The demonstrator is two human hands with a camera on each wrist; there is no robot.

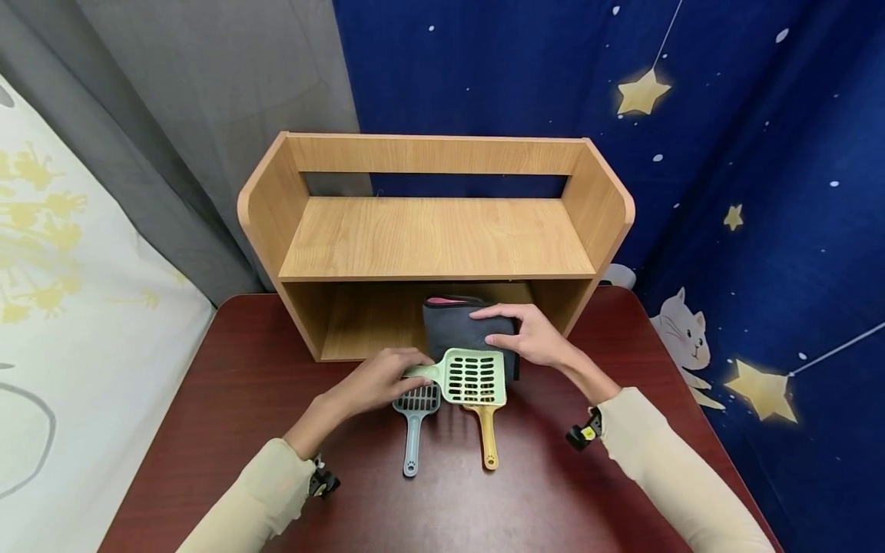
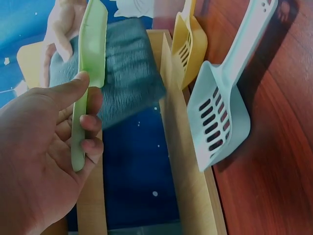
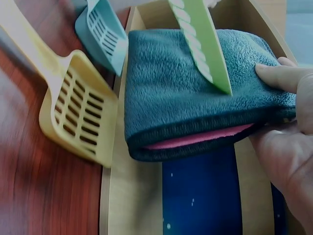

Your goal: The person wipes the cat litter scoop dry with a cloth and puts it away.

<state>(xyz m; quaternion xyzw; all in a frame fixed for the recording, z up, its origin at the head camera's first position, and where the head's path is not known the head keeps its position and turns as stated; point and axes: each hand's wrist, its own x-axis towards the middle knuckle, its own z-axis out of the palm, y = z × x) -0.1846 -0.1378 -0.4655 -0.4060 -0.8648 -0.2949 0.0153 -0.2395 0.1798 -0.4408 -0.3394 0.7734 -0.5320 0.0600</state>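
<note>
My left hand (image 1: pixel 380 378) holds a light green slotted litter scoop (image 1: pixel 474 375) by its handle, thumb on one side and curled fingers on the other. A folded dark blue-grey fleecy cloth (image 1: pixel 452 326) is pinched at its right side by my right hand (image 1: pixel 534 336). Pink lining shows in the cloth's fold in the right wrist view. The green scoop is in front of the cloth; whether they touch I cannot tell. On the table lie a blue scoop (image 2: pixel 215 112) and a yellow scoop (image 3: pixel 78 107), their slotted heads toward the shelf, partly covered in the head view.
A two-level wooden shelf (image 1: pixel 435 238) stands at the back of the dark red table (image 1: pixel 276 461). The cloth is in front of its lower compartment. Grey curtain (image 1: pixel 228 69) and blue star-patterned curtain (image 1: pixel 498 69) hang behind, with white patterned fabric (image 1: pixel 90 307) at left.
</note>
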